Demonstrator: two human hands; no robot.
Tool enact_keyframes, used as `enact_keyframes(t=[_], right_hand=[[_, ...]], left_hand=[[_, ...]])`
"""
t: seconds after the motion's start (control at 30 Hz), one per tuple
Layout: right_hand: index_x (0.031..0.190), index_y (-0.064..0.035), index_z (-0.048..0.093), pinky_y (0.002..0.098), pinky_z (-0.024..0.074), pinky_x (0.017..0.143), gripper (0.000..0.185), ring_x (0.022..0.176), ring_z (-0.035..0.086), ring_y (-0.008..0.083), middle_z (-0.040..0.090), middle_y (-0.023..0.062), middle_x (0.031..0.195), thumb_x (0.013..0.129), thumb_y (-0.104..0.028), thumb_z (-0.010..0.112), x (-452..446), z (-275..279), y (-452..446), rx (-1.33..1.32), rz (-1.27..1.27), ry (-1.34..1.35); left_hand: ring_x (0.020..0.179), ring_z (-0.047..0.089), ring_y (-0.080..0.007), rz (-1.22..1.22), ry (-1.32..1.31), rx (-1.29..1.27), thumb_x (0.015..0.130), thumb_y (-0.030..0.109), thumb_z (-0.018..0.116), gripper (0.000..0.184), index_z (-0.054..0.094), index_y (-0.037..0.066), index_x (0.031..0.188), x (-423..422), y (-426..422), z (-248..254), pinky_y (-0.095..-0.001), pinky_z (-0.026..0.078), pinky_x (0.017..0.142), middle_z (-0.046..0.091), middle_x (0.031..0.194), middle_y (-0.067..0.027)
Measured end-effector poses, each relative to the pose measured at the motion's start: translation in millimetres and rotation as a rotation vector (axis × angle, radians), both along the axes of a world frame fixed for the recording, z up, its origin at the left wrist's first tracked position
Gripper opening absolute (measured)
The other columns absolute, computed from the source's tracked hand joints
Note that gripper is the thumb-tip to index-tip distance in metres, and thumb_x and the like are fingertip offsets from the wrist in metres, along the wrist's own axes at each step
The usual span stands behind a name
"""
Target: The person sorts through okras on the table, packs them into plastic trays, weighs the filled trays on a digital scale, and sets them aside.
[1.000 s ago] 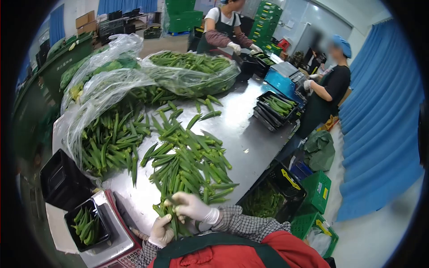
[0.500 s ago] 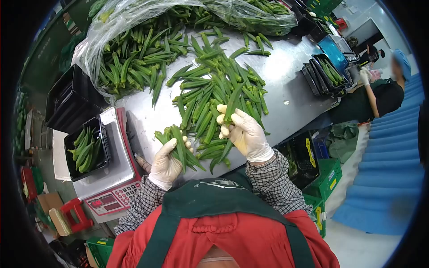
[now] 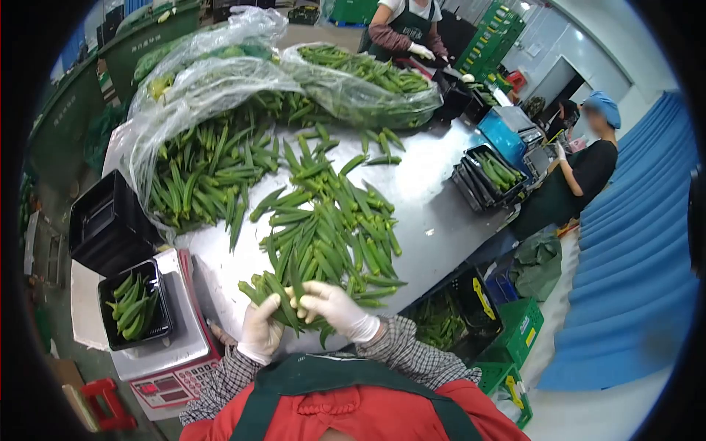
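Near the front edge of the metal table, my gloved left hand [image 3: 260, 328] is closed round a small bunch of okra [image 3: 255, 291]. Beside it, almost touching, my gloved right hand [image 3: 334, 309] pinches one okra pod [image 3: 296, 275] that points away from me. A loose heap of okra [image 3: 316, 228] spreads over the metal just beyond both hands. On the left, a black tray [image 3: 166, 321] with several okra pods [image 3: 132, 307] in it rests on a weighing scale [image 3: 193, 349]. My fingers partly hide the held pods.
Behind the heap, a clear plastic bag [image 3: 198, 92] spills more okra. Stacked black trays [image 3: 110, 220] stand at the left, filled trays [image 3: 489, 176] at the right. Crates [image 3: 515, 334] sit on the floor by my right side. Two co-workers [image 3: 401, 29] [image 3: 581, 169] stand across and to the right.
My right hand has moved left with its pod, from over the heap to the bunch in my left hand. My view has tilted up, showing another co-worker at the back.
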State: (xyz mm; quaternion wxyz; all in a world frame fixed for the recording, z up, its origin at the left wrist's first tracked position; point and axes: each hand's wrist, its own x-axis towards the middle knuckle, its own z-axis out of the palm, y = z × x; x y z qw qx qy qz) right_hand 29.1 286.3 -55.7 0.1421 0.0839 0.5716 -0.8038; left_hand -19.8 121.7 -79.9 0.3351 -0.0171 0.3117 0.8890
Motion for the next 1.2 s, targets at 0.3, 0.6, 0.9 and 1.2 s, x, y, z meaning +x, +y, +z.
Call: enact_keyframes(t=[0.3, 0.6, 0.9, 1.2], right_hand=[[0.105, -0.0003, 0.056, 0.0215, 0.0460, 0.060, 0.025, 0.070, 0.056, 0.0084, 0.059, 0.0036, 0.081, 0.087, -0.018, 0.055, -7.7, 16.6, -22.5, 0.100, -0.035, 0.004], [0.113, 0.0054, 0.052, 0.0250, 0.0485, 0.067, 0.029, 0.072, 0.058, 0.0136, 0.060, 0.0075, 0.090, 0.089, -0.011, 0.051, -1.8, -9.0, 0.4, 0.069, -0.076, -0.004], [0.112, 0.0046, 0.052, 0.0253, 0.0490, 0.064, 0.028, 0.071, 0.056, 0.0131, 0.060, 0.0074, 0.089, 0.089, -0.012, 0.050, 0.1, -16.4, 12.2, 0.079, -0.119, 0.009], [0.112, 0.0053, 0.051, 0.0251, 0.0486, 0.064, 0.030, 0.071, 0.056, 0.0129, 0.058, 0.0074, 0.089, 0.089, -0.013, 0.050, -7.0, -19.1, 10.7, 0.097, -0.078, -0.019]], left_hand=[[0.084, 0.058, -0.0148, 0.086, 0.106, -0.089, 0.081, 0.006, 0.058, 0.029, 0.053, -0.001, 0.109, 10.1, -16.6, 25.9, -0.0277, 0.047, 0.076, 0.061, 0.095, -0.0066], [0.091, 0.056, -0.0134, 0.833, 1.013, -0.898, 0.070, -0.004, 0.068, 0.044, 0.051, -0.001, 0.110, -12.7, -158.0, 115.6, -0.0270, 0.045, 0.080, 0.055, 0.101, -0.0068], [0.088, 0.056, -0.0323, 0.747, 1.465, -1.688, 0.058, -0.004, 0.066, 0.049, 0.056, 0.004, 0.105, -49.4, -242.2, 124.1, -0.0374, 0.045, 0.076, 0.058, 0.093, -0.0129], [0.087, 0.058, -0.0312, 0.322, 1.459, -1.815, 0.064, 0.002, 0.068, 0.040, 0.058, 0.003, 0.103, -68.4, -271.0, 103.7, -0.0357, 0.048, 0.077, 0.061, 0.093, -0.0138]])
